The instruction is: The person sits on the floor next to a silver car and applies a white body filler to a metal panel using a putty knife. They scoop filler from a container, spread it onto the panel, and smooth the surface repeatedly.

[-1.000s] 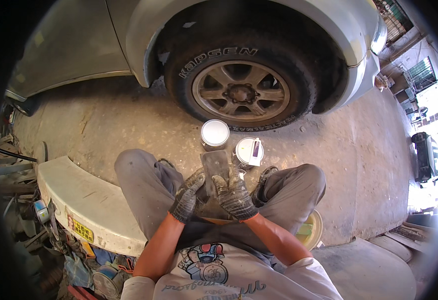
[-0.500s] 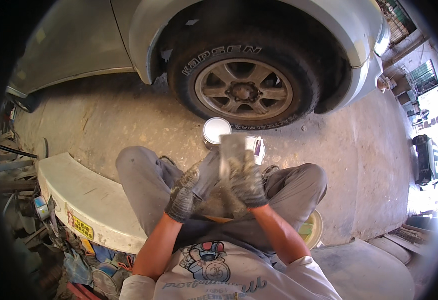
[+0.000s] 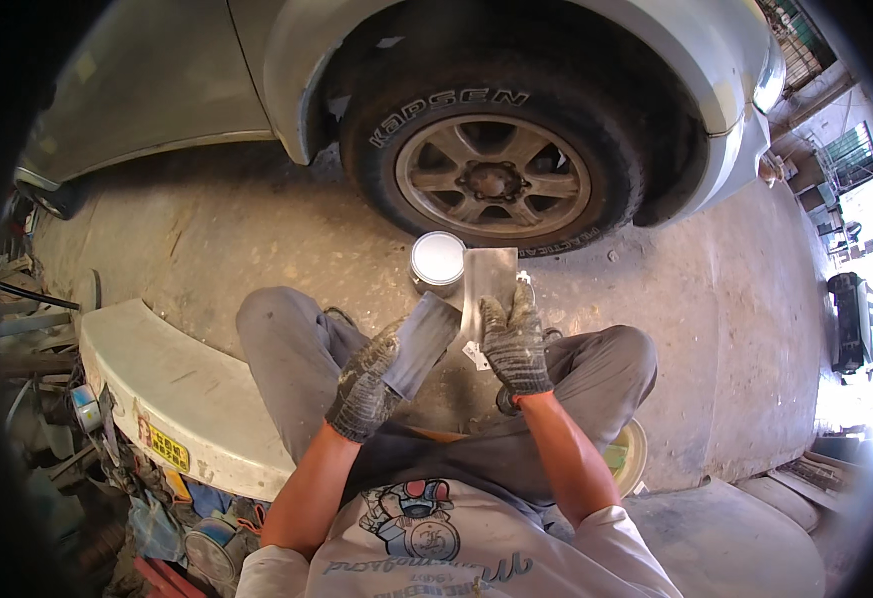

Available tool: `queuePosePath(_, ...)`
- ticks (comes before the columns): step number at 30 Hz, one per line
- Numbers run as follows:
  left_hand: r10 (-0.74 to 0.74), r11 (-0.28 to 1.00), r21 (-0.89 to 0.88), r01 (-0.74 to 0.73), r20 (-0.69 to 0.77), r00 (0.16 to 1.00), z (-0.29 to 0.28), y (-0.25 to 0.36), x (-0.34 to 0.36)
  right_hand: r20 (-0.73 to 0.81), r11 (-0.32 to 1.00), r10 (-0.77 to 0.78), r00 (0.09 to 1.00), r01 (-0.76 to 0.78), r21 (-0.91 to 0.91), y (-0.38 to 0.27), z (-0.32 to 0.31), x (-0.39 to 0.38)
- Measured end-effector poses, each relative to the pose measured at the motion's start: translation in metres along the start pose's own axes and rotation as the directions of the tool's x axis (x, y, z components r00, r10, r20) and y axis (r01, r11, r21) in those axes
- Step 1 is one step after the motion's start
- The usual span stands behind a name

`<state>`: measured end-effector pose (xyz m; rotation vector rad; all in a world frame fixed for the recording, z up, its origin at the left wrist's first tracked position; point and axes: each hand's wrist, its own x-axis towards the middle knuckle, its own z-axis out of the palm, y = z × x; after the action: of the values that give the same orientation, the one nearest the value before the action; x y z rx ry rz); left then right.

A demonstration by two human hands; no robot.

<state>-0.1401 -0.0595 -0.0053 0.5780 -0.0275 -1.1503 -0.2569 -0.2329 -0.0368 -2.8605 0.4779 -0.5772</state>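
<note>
the left hand (image 3: 363,392) clasps a grey-blue plate (image 3: 422,344) lying along its right side, slanting far and right; the right hand (image 3: 516,349) pinches a brownish-grey plate (image 3: 493,271) reaching out to its far left.

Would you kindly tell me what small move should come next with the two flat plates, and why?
I would probably ease the right hand leftward so its grey plate meets the slanted plate in the left hand: each hand already holds one, and their upper ends stand close but apart.
</note>
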Motion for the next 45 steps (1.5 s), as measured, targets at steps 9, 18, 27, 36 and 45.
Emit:
queuePosePath(9, 0.028, 0.999, 0.036, -0.024, -0.096, 0.995, -0.002, -0.001, 0.000, -0.085, 0.998, -0.057, 0.995, 0.058, 0.009, 0.001, 0.008, -0.003)
queuePosePath(18, 0.005, 0.999, -0.044, -0.005, -0.017, 1.000, 0.011, 0.008, 0.000, 0.108, 0.963, 0.169, 0.980, -0.188, 0.191, 0.020, 0.002, 0.004)
queuePosePath(27, -0.071, 0.991, -0.111, 0.069, -0.008, 0.997, -0.001, 0.015, 0.005, -0.079, 0.939, 0.036, 0.996, -0.007, 0.343, 0.005, -0.003, 0.003)
queuePosePath(36, -0.169, 0.974, -0.146, 0.171, 0.027, 0.985, -0.033, -0.001, 0.014, 0.013, 0.931, 0.019, 1.000, -0.023, 0.364, -0.010, 0.002, 0.016)
queuePosePath(45, 0.009, 0.987, 0.151, 0.046, -0.341, 0.940, -0.048, 0.001, 0.020, 0.293, 0.996, -0.005, 0.956, -0.021, 0.087, 0.015, 0.023, 0.009)
